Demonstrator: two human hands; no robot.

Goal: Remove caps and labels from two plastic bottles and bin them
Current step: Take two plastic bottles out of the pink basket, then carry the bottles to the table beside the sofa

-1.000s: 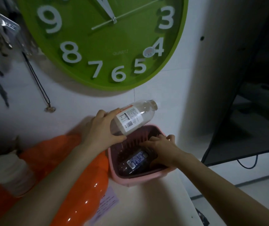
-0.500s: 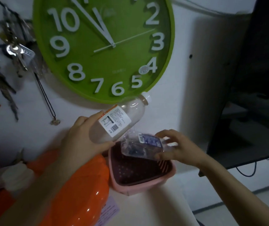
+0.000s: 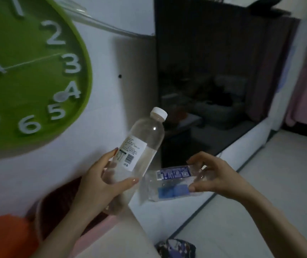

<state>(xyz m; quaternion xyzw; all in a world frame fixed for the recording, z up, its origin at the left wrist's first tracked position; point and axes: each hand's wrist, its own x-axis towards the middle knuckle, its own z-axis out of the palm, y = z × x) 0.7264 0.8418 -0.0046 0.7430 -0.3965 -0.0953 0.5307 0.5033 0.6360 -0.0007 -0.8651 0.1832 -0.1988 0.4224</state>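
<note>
Two bare forearms show, with no sleeve, watch, band or ring on either. The left hand (image 3: 95, 183) has slim fingers with longish, rounded nails; the thumbnail looks smooth and glossy, with no coloured polish that can be made out in the dim light. The right hand (image 3: 221, 177) is likewise slender, its nails too blurred to judge. Both wrists are narrow and unmarked. Nothing is worn as far up the arms as the view reaches.

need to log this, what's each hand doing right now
Left hand: closed around the white-capped bottle.
Right hand: closed on the blue-labelled bottle.
</note>
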